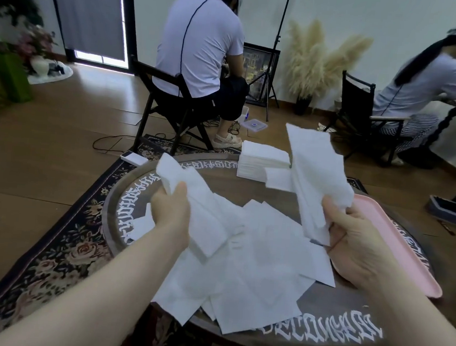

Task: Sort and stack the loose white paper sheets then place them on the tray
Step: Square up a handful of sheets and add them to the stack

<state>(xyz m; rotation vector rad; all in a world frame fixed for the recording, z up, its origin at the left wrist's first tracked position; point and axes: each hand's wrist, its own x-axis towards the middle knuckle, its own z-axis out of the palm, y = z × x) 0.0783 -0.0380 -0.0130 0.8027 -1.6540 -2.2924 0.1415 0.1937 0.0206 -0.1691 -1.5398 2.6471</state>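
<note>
The loose white paper sheets (255, 262) lie spread in a disordered, overlapping heap on the middle of the round dark wooden table with white lettering on its rim (317, 341). Part of them is already lifted: the left hand (170, 212) holds a small bundle of sheets, thumb on top and fingers curled below, and the right hand (358, 237) grips a longer bundle that stands nearly upright above the heap.

The paper looks thin, soft and very light, perhaps like tissue; the held bundles bend and their far ends hang freely. Such sheets probably slide on each other easily and can crease or tear if pulled. It seems better to take them near the middle of a long edge, with the thumb pressing flat, and to tap the edges on the table to make them even.

At the far side of the table stands a neat square stack of white sheets (263, 162). The flat pink plastic tray (396, 243) lies at the right edge of the table, just beside the heap, and carries no sheets in the part that shows.
</note>
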